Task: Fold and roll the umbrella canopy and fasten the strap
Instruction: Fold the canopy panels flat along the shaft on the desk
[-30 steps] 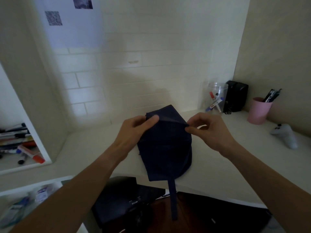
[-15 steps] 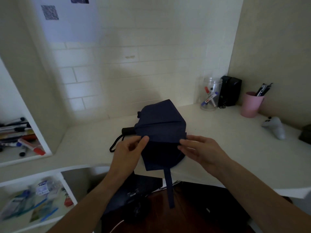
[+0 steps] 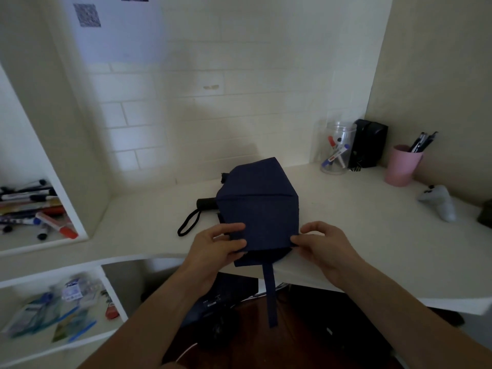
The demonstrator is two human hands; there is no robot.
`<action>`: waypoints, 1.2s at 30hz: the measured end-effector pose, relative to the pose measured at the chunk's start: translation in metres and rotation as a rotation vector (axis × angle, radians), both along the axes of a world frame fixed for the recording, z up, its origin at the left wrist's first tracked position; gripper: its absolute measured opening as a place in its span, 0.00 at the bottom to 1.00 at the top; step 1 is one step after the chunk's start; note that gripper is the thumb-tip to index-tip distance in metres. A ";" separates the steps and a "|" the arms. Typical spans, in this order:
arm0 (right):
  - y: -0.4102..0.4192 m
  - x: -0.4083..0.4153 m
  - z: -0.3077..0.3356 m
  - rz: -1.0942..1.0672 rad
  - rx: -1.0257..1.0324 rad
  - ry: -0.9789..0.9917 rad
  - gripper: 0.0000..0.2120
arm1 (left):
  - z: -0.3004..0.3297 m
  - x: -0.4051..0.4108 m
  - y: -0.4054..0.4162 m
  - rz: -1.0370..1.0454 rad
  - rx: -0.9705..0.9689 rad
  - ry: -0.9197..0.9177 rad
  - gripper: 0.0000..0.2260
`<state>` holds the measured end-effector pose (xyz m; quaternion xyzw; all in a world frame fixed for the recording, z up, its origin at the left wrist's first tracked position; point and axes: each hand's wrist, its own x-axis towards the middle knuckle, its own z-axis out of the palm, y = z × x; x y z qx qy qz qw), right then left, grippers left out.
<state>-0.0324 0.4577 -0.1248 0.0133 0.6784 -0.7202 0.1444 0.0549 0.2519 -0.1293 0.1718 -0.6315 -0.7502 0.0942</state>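
Fingers [image 3: 234,246] near jar [image 3: 336,147], cup [image 3: 403,166].

Both forearms come in from the bottom corners and angle toward each other, bare, wrists fairly straight. The left hand [image 3: 216,251] has its thumb on top and fingers curled underneath, pinching the fabric edge of the canopy [image 3: 258,206]. The right hand [image 3: 323,246] mirrors it on the other side, thumb and index fingertip pinched together, remaining fingers loosely bent above.
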 end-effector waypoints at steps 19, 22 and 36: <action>-0.007 0.003 -0.003 0.314 0.776 0.442 0.33 | -0.012 -0.023 -0.025 -0.083 -0.375 0.016 0.38; -0.009 0.001 0.003 0.248 0.949 0.637 0.29 | -0.015 -0.026 -0.028 -0.113 -0.521 -0.009 0.42; -0.022 -0.035 -0.042 0.633 1.280 0.966 0.38 | -0.020 -0.032 -0.034 0.031 -1.469 0.415 0.21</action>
